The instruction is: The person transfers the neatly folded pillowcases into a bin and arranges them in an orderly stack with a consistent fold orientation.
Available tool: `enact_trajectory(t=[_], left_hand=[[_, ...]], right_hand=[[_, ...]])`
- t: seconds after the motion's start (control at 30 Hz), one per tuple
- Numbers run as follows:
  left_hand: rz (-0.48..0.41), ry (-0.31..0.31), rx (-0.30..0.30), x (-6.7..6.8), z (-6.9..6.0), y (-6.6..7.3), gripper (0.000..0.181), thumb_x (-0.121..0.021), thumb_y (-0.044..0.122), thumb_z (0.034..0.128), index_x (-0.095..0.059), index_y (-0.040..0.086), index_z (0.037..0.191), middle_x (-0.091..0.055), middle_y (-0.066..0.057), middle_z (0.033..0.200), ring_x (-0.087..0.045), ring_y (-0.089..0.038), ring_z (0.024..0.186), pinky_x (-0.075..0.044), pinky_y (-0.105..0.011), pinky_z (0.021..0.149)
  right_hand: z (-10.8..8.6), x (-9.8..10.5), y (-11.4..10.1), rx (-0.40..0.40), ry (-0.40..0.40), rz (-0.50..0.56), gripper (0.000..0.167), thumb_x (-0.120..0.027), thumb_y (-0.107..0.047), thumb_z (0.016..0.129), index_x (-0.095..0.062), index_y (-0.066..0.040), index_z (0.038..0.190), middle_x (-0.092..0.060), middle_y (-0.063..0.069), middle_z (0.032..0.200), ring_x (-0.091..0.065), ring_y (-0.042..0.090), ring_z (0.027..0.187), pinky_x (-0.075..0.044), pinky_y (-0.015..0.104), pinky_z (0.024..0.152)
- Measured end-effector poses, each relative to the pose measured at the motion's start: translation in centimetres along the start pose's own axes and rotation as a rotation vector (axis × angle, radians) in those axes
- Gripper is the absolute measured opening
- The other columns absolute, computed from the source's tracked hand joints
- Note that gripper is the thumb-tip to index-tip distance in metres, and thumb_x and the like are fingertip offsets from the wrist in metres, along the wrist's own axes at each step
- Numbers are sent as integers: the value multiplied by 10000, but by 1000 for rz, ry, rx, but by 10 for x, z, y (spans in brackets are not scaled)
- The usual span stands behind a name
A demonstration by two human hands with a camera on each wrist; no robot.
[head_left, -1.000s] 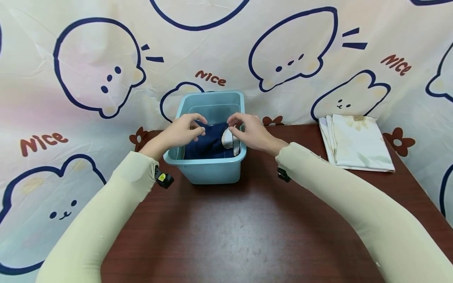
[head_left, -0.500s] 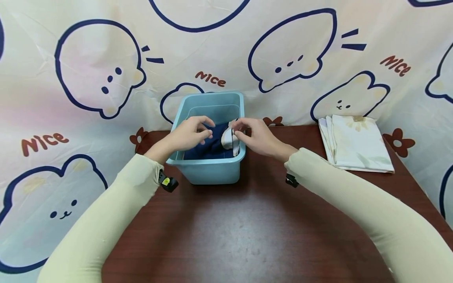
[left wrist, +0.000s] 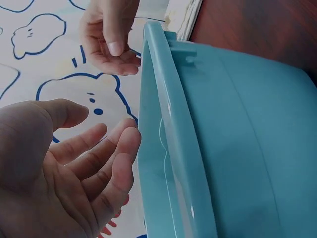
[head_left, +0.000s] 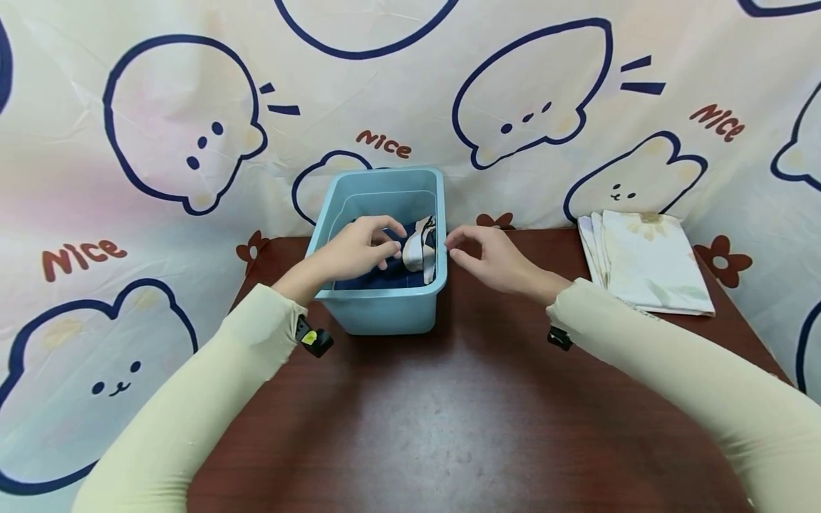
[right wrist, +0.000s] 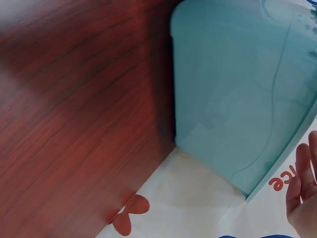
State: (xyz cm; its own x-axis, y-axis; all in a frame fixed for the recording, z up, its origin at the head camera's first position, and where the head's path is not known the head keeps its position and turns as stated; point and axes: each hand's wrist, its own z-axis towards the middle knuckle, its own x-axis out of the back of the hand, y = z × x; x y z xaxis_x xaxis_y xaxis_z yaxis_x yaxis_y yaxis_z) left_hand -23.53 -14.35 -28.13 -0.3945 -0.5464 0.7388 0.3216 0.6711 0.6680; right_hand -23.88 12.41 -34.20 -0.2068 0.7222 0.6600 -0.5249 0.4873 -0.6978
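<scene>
Light-blue bin [head_left: 391,311], gripped by neither hand. The left hand [head_left: 359,249] is held over the opening from about 8 o'clock, fingers loosely curved, thumb apart from them, nothing pinched. The right hand [head_left: 494,258] is placed at the bin's 3 o'clock, just outside the rim, nothing held, thumb and forefinger bent towards each other; whether their tips meet, or the rim is touched, cannot be told. Inside, a dark-blue cloth [head_left: 362,282] is spread low at centre and 6 o'clock, and a pale-and-black cloth [head_left: 415,255] is bunched on top at 3 o'clock. The bin is stood upright near the far edge of the table [head_left: 442,427], around 11 to 12 o'clock. Judged thin plastic: light, fairly stiff, smooth enough to slip, not fragile; best gripped under the lipped rim at 3 and 9. Cloths judged soft, limp and light; best pinched at a raised fold. Further out, at the bin's 3 o'clock and well apart, a folded cloth [head_left: 648,263] is laid; a printed backdrop [head_left: 410,92] is hung behind.
</scene>
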Motion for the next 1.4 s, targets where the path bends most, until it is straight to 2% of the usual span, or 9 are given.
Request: enact_trajectory(t=[0.23,0.43,0.63,0.77,0.93,1.17,1.4], left_hand=[[-38,-7,-29,-5,1,4,297,-503,157,1040,-577,83,1318,-739,-119,1072,-677,-323,832,-528,-319,693],[-34,-17,-52,-10,3,8,283,-509,161,1041,-590,98,1305,-739,-100,1034,-673,-272,801,-522,-338,735],[-47,-29,-40,-17,4,11,270,-515,164,1037,-588,119,1294,-747,-82,1050,-684,-278,827,-536,-356,803],[-60,-25,-54,-20,5,15,261,-522,167,1038,-595,119,1284,-751,-75,1043,-683,-251,823,-538,-343,798],[-86,-24,-80,-23,7,20,272,-523,162,1037,-596,106,1293,-750,-81,1052,-683,-244,820,-543,-342,784],[-110,-49,-112,-32,10,27,298,-517,151,1040,-589,67,1317,-741,-130,1077,-682,-214,792,-531,-328,831],[-135,-92,-135,-43,13,34,248,-523,142,1042,-594,88,1273,-742,-94,1042,-667,-182,763,-520,-287,725]], right_hand=[[-15,10,11,-51,-39,-61,198,-614,-187,1009,-667,-101,1179,-698,76,1192,-624,224,1108,-499,483,1010],[-31,17,25,-77,-63,-72,178,-611,-170,1010,-670,-96,1160,-707,100,1169,-633,227,1072,-515,496,972],[-42,21,32,-96,-86,-77,167,-606,-168,1016,-672,-99,1152,-706,80,1148,-627,212,1037,-515,493,939],[-48,23,35,-94,-86,-97,163,-601,-169,1017,-674,-104,1148,-709,72,1137,-627,200,1014,-513,465,900],[-55,25,39,-121,-101,-105,172,-591,-194,1026,-668,-121,1161,-708,54,1125,-616,182,974,-505,374,848],[-63,29,47,-146,-98,-122,173,-583,-208,1032,-669,-132,1161,-714,56,1102,-596,171,915,-487,294,782],[-68,34,55,-173,-87,-134,185,-579,-217,1035,-669,-122,1166,-711,47,1091,-591,207,870,-489,282,748]])
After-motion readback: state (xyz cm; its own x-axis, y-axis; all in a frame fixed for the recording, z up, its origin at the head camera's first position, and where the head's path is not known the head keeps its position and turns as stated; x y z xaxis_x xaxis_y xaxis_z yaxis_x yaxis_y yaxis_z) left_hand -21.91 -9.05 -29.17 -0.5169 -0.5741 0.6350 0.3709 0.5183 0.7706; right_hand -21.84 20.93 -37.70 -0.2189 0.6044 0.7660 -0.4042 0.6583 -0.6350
